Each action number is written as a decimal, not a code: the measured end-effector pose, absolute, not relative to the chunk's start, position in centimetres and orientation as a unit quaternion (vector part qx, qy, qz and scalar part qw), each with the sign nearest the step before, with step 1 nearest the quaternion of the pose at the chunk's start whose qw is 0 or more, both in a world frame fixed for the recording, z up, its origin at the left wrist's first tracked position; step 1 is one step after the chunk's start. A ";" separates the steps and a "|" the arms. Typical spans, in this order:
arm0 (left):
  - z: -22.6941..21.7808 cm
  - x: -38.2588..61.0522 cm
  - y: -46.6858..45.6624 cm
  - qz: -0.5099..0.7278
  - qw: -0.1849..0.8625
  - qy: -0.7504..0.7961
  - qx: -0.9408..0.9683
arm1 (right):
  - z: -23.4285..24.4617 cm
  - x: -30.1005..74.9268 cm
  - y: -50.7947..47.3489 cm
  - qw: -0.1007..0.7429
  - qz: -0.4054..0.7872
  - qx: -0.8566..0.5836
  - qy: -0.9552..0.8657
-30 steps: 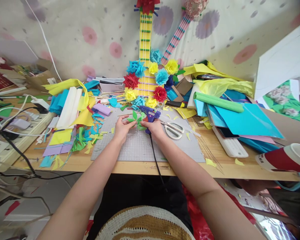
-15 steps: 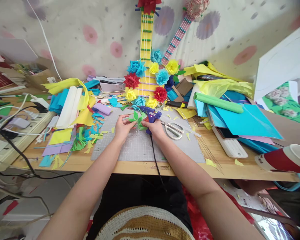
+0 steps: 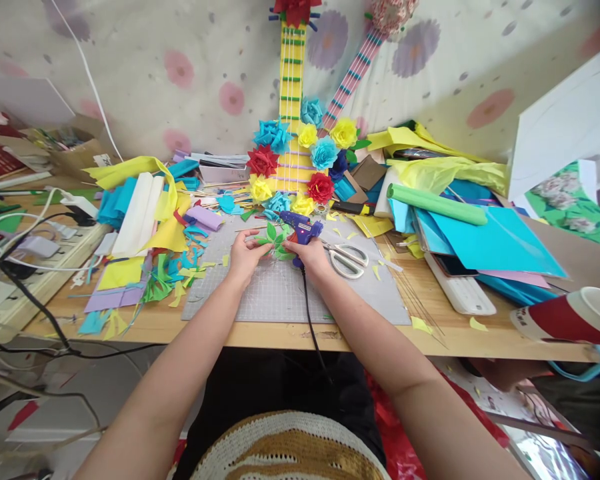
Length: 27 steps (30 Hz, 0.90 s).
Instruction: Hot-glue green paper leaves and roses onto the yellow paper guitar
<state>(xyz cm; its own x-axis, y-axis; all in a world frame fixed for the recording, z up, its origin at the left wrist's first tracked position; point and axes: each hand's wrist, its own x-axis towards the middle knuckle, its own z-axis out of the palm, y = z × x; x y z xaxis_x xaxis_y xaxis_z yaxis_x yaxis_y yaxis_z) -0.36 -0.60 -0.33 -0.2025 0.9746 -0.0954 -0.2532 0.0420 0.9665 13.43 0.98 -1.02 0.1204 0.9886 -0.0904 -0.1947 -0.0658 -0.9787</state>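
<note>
Over the grey cutting mat [image 3: 230, 300], my two hands meet at green paper leaves [image 3: 274, 233]. My left hand [image 3: 247, 257] pinches the leaves from the left between thumb and fingers. From the other side my right hand [image 3: 307, 257] is closed, its thumb and a fingertip at the leaves' right edge. A purple glue gun [image 3: 303, 229] lies against the right hand, its black cord running down over the table edge; whether the fingers grip it is hidden. Scissors [image 3: 349, 260] with pale handles rest just right of that hand.
Behind the mat stands a yellow paper guitar [image 3: 291, 87] covered with paper flowers. Crepe paper scraps [image 3: 175, 267] pile up at left, near a power strip [image 3: 55, 267]. Blue paper sheets [image 3: 500, 240] and a red-and-white cup [image 3: 570, 317] are at right, the cup near the front edge.
Both hands stay in nearly the same place on the green leaves. The view has shifted very slightly; nothing has been taken up or let go.
</note>
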 end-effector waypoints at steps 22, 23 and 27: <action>-0.7 -1.1 -0.1 0.626 0.465 0.540 0.315 | 1.6 18.4 -0.3 0.365 0.300 -0.540 -0.696; -0.8 -1.1 0.0 0.627 0.464 0.542 0.313 | 1.6 18.4 -0.3 0.364 0.295 -0.539 -0.700; -0.8 -1.1 0.1 0.629 0.465 0.542 0.308 | 1.7 18.3 -0.5 0.348 0.276 -0.543 -0.712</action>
<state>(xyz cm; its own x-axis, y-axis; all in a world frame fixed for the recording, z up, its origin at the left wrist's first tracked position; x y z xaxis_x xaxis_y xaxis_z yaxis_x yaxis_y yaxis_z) -1.10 0.06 -0.83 -0.3783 0.9183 -0.1166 -0.2515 0.0192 0.9677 18.28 -0.47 1.73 -0.1670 0.9661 0.1967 0.5819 0.2576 -0.7714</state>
